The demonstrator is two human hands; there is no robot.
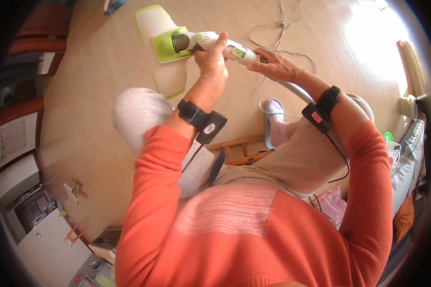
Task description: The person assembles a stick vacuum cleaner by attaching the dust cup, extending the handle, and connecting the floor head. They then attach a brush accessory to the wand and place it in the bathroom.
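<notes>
A white and green floor cleaner (235,51) slants across my front at the far side, its grey tube (292,89) running back under my right forearm. My left hand (212,63) is closed around the white neck, thumb up along it. My right hand (281,67) is closed at the ribbed grey collar (250,58), where the neck meets the tube; part of its grip is hidden. At the left end, a ribbed black joint (180,42) enters the green centre (165,47) of the head. Flat white plates (152,20) with green edges extend from that centre on two sides.
A pale cord (283,33) lies looped on the wood floor beyond my right hand. Under my legs is a low wooden frame (246,155). My slippered foot (275,124) rests near it. Dark wood cabinets (33,47) line the left; a pink plastic bag (331,203) lies at right.
</notes>
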